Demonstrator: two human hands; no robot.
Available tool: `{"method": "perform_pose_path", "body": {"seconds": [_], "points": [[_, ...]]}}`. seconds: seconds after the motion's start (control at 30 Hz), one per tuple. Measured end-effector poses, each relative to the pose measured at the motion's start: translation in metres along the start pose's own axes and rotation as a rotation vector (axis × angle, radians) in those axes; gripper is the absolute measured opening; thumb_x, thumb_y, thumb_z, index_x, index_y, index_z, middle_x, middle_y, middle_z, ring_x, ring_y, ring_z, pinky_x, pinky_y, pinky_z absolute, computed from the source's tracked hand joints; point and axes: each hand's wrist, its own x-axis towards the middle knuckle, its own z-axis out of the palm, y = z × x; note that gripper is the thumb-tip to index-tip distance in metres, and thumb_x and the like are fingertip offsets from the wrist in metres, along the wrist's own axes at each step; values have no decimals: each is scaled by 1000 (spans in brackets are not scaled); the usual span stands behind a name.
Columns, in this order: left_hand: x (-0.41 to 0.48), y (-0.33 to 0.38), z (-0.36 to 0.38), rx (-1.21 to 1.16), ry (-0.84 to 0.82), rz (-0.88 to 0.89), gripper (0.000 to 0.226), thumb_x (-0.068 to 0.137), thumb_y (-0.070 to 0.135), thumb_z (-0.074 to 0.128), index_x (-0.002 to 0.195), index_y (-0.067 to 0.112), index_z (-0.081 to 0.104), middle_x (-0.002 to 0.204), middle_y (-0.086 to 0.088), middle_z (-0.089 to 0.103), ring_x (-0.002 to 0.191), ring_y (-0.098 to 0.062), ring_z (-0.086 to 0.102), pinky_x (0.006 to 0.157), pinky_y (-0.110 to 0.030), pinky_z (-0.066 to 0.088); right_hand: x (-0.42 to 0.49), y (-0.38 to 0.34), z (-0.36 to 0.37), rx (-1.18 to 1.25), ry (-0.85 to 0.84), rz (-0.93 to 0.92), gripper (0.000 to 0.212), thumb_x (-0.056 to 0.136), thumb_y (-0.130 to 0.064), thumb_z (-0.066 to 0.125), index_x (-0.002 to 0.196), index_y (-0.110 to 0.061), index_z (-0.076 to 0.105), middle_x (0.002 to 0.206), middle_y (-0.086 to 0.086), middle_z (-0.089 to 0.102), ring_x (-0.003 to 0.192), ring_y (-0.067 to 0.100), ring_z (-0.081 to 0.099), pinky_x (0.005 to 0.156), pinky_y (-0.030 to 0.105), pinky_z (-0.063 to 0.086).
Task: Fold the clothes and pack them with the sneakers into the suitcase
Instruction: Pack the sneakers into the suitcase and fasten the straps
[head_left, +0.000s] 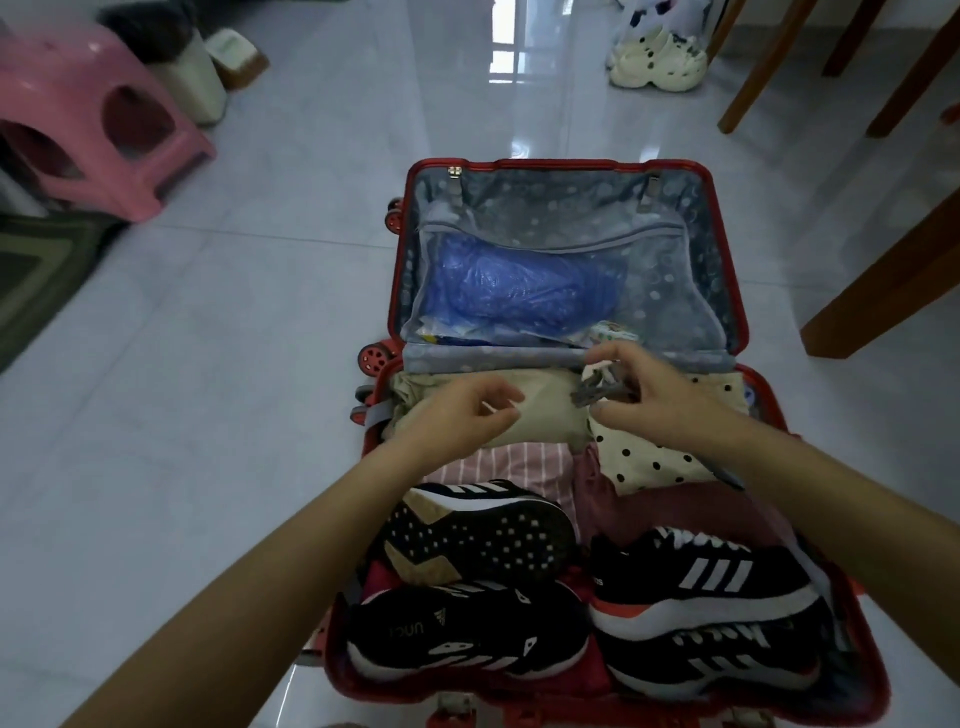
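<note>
Reaching into the near half of an open red hard-shell suitcase (550, 165) on the glossy grey tiled floor (208, 364), both hands are held above the folded clothes. The right hand (665, 400) has its fingers curled round a grey webbing strap with a plastic buckle (589, 392), the buckle sitting between thumb and forefinger. The strap's tail runs back under the right forearm. The left hand (457, 410), just across from the right, has its fingers loosely bent, thumb close to the forefinger; I cannot tell whether it pinches anything.

Directly beneath both hands lies a folded beige garment (545, 415). Under the right wrist is a cream fabric with black polka dots (644, 467), and nearer the body from it a mauve folded garment (649, 512). Below the left wrist shows a pink-and-white striped cloth (498, 462).

Between the forearms sit four black sneakers with white stripes. By the left forearm, one lies on its side showing its studded sole (467, 535), and another (467, 639) lies just nearer the body from it. By the right forearm, the other two lie side by side (701, 582).

Beyond the fingertips, the raised lid's mesh pocket holds a crumpled blue plastic bag (498, 291). Far to the left of the left hand stands a pink plastic stool (88, 119). Brown wooden furniture legs (883, 280) stand off to the right.
</note>
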Motion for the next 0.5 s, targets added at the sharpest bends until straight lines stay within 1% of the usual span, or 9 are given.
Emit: {"method": "perform_pose_path", "body": {"seconds": [0.07,0.1,0.17,0.23,0.3,0.33,0.43,0.47,0.5], "points": [[-4,-21,1,71,-12,-48,14,88,27,63,101,27,64,93,11,66,83,-8,64,78,-38,57,4,4,13,3,-16,-18,22,95,-16,52,116,-21,52,88,-10,58,70,-13,55,60,7,41],[-8,-29,2,95,-13,-77,16,88,28,63,103,24,65,96,10,66,86,-8,64,81,-37,56,7,6,19,-16,-16,-34,18,97,-14,47,112,-18,55,88,-8,60,71,-14,55,62,5,41],[-20,-47,2,96,15,-127,18,88,25,63,105,20,65,99,8,65,89,-9,62,85,-33,54,13,12,30,-66,-22,-57,16,97,-9,47,101,-18,60,86,-3,62,69,-9,57,62,7,43],[-35,-63,-2,87,59,-171,19,89,23,61,106,17,66,100,8,63,88,-8,60,83,-28,52,17,19,40,-56,-52,-64,18,94,-5,52,92,-20,61,82,1,65,68,-4,60,62,12,46],[-48,-83,-13,109,127,-205,19,90,21,59,107,17,66,101,6,64,87,-8,59,79,-25,49,21,26,48,-53,-93,-74,16,91,-3,56,92,-18,62,81,4,68,71,3,65,63,18,49],[-53,-93,-20,110,171,-222,19,90,20,59,106,16,67,102,5,64,86,-9,59,79,-25,49,24,29,52,-59,-109,-77,15,90,-3,57,93,-17,63,82,4,69,74,7,67,63,18,49],[-69,-130,-44,90,296,-295,17,89,17,58,102,14,68,103,2,67,84,-11,59,76,-25,48,31,31,61,-53,-99,-72,17,88,0,58,92,-16,63,75,3,70,73,6,66,59,10,47],[-73,-144,-51,94,327,-336,17,90,17,58,103,14,68,104,1,68,83,-11,59,72,-24,47,32,32,65,-66,-87,-59,20,88,2,58,90,-18,64,76,3,70,72,6,65,59,10,47],[-78,-159,-57,106,347,-378,18,91,17,56,105,14,68,106,1,67,83,-11,59,68,-22,46,34,35,68,-70,-84,-52,23,87,2,59,87,-19,65,83,-1,70,71,7,65,59,10,47]]}}
